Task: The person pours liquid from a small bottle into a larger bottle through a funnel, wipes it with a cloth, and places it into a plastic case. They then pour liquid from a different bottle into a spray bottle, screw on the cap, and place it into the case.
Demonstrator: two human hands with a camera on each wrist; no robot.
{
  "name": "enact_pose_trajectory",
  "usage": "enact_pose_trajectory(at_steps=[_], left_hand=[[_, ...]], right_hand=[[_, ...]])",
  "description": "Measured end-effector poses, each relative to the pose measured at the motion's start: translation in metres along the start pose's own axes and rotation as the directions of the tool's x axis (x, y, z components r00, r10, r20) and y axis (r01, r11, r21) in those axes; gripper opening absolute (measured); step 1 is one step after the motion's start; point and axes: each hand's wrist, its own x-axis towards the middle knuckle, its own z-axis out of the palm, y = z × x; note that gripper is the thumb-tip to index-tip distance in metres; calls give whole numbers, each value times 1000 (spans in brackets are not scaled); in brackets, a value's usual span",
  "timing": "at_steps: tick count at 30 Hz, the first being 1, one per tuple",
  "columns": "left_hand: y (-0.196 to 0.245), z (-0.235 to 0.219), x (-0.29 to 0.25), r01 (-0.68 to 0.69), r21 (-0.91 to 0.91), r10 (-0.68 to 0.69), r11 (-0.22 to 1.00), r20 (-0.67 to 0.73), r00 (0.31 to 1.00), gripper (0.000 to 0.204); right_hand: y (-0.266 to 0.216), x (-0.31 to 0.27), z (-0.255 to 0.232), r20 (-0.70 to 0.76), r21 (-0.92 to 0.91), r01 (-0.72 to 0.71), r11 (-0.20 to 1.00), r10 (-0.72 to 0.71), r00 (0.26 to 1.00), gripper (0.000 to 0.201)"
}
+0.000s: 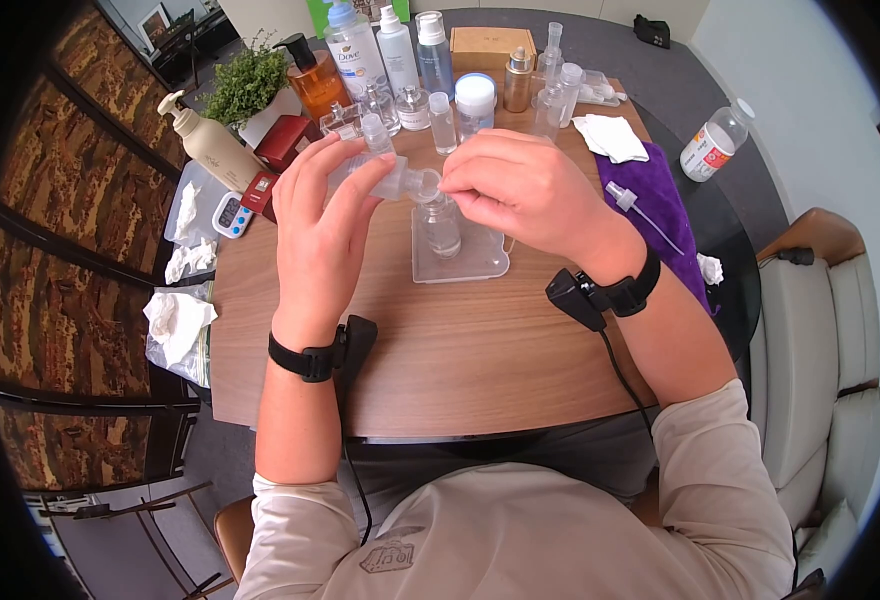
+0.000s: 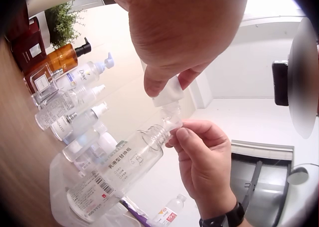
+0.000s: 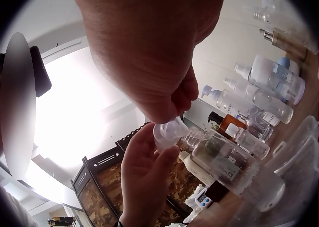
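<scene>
A clear bottle (image 2: 117, 174) with printed text stands upright in a shallow translucent tray (image 1: 465, 274). At its mouth sits a small clear funnel (image 2: 172, 118). My right hand (image 1: 532, 190) pinches the funnel's rim between thumb and fingertips, as the left wrist view shows with the right hand (image 2: 202, 159) beside the bottle neck. My left hand (image 1: 322, 215) grips a small frosted translucent container (image 1: 388, 180), tilted sideways with its opening at the funnel. In the right wrist view the left hand (image 3: 144, 174) is close below the funnel (image 3: 172, 129), and its fingers partly hide the container.
Behind the hands stand several pump bottles, among them a Dove bottle (image 1: 352, 55), an amber bottle (image 1: 317, 80) and a white jar (image 1: 475, 100). A potted plant (image 1: 245, 88) and timer (image 1: 231, 215) are left. A purple cloth (image 1: 650, 200) bearing a spray nozzle (image 1: 622, 196) lies right.
</scene>
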Motion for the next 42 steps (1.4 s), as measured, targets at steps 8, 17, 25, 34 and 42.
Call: enact_pose_trajectory(at_steps=[8, 17, 25, 34, 42], left_hand=[[2, -2, 2, -27, 12, 26, 1000, 2, 1000, 46], [2, 1, 1, -22, 15, 22, 1000, -6, 1000, 45], [4, -1, 4, -63, 57, 62, 996, 13, 998, 44], [8, -14, 13, -141, 101, 130, 985, 109, 985, 45], [16, -41, 46, -334, 174, 267, 926, 322, 908, 36]], right_hand=[[0, 0, 0, 10, -2, -2, 1000, 2, 1000, 12], [1, -1, 1, 4, 6, 0, 1000, 0, 1000, 12], [2, -2, 2, -27, 49, 2, 999, -1, 1000, 16], [1, -4, 4, -14, 74, -36, 997, 37, 999, 11], [4, -7, 6, -36, 89, -45, 995, 48, 998, 11]])
